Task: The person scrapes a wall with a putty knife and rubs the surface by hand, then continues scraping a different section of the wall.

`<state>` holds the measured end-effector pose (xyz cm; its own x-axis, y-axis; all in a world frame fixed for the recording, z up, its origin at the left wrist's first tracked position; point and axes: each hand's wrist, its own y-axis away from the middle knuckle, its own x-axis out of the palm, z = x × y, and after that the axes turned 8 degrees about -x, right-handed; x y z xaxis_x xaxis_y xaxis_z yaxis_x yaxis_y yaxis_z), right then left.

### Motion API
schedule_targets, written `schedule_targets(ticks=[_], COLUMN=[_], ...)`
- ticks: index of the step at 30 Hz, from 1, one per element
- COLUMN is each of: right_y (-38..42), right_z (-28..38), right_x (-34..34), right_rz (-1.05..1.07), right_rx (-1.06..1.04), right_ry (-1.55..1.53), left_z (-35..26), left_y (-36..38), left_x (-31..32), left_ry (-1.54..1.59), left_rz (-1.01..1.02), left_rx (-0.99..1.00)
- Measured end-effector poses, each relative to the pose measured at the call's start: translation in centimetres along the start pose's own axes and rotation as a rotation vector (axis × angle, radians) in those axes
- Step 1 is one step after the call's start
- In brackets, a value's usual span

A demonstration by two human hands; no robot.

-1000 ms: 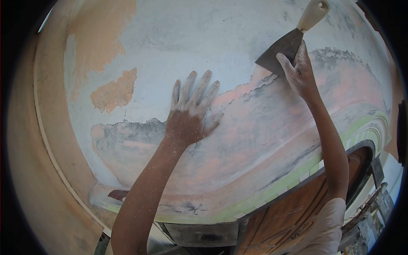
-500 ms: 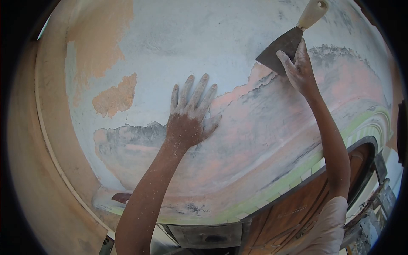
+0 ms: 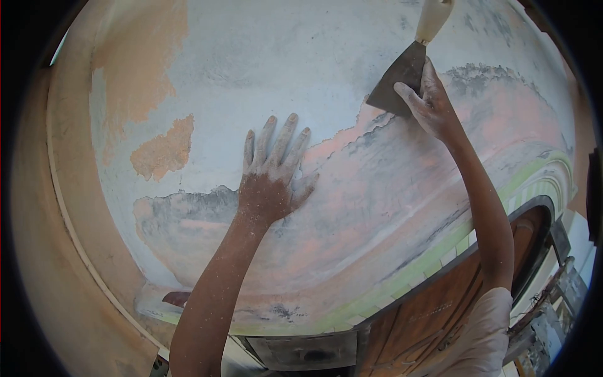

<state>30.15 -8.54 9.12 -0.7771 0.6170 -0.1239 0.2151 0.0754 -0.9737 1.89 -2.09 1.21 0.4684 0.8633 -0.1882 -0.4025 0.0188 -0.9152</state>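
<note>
High on the right, my right hand (image 3: 430,105) grips a putty knife (image 3: 400,75) by its broad dark blade, thumb across the blade's face. Its pale handle points up and is cut off by the frame's top. The blade's edge lies at the ragged border between the pale blue paint and the bare pinkish patch. Dusty and spread flat, my left hand (image 3: 273,173) rests against the wall (image 3: 251,69), fingertips on the blue paint and palm over the scraped patch (image 3: 352,195).
Below the wall runs a moulded ledge with a green edge (image 3: 339,320). Under it stands a brown wooden arched door (image 3: 427,314). A dark reddish-brown object (image 3: 176,298) lies on the ledge at the left. A tan side wall (image 3: 69,270) borders the left.
The view has shifted slightly, moving the wall a little left. The putty knife has come down slightly toward the ragged paint border. My left hand keeps its place on the wall.
</note>
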Motion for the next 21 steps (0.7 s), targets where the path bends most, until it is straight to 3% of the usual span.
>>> schedule_targets(ticks=[1,5,9,18,21], right_y=[0.3,-0.3,0.5,-0.2,0.6], right_z=[-1.2,-0.3,0.3,0.2,-0.1], right_x=[0.5,0.0,0.4,0.2,0.2], right_rz=[0.001,-0.099,-0.001,-0.108,-0.037], right_rx=[-0.052,0.04,0.042,0.008,-0.019], right_ry=[0.079,-0.13,-0.113,-0.142,-0.125], left_z=[0.0,0.0,0.0,0.2,0.1], left_y=[0.0,0.2,0.2,0.2,0.2], left_x=[0.0,0.0,0.0,0.0,0.0], left_ry=[0.005,-0.005,-0.002,-0.01,0.003], left_rz=[-0.001,0.009,0.008,-0.006,-0.007], left_rx=[-0.004,-0.013,-0.024,-0.019,-0.023])
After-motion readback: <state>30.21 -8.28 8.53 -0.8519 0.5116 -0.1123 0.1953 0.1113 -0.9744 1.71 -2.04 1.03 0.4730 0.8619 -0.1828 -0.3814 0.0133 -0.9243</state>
